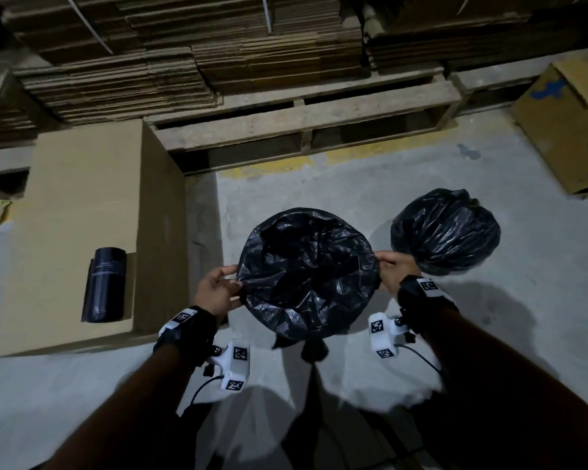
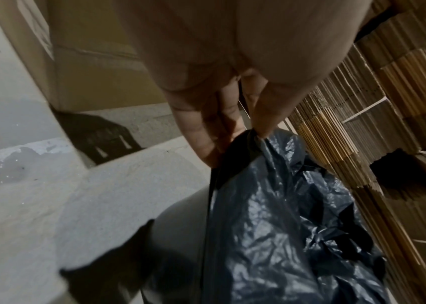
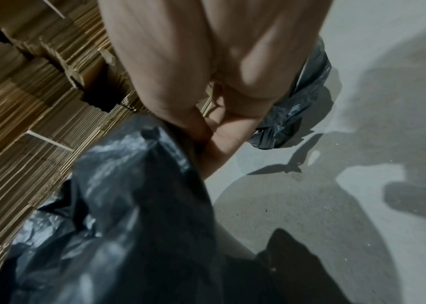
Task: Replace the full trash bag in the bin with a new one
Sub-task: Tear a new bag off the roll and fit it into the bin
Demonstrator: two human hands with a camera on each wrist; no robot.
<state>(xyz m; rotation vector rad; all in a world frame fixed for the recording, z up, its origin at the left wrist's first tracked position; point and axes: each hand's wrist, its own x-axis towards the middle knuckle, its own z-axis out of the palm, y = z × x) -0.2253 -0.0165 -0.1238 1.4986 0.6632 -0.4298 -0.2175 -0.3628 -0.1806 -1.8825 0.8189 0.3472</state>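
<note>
A new black trash bag (image 1: 306, 273) lines the round bin, its edge folded over the rim; the bin itself is almost wholly covered by it. My left hand (image 1: 218, 290) pinches the bag's edge (image 2: 256, 135) at the bin's left side. My right hand (image 1: 392, 268) pinches the edge (image 3: 180, 131) at the right side. The full, tied black trash bag (image 1: 445, 232) sits on the floor just right of the bin, behind my right hand (image 3: 214, 139), and shows in the right wrist view as a dark bundle (image 3: 292, 115). A roll of black bags (image 1: 104, 290) lies on a cardboard box at the left.
A big closed cardboard box (image 1: 82, 215) stands left of the bin. Stacks of flat cardboard (image 1: 184, 56) on wooden pallets (image 1: 302, 127) line the back. An open carton (image 1: 571, 127) sits at the far right. Grey concrete floor (image 1: 319, 188) surrounds the bin.
</note>
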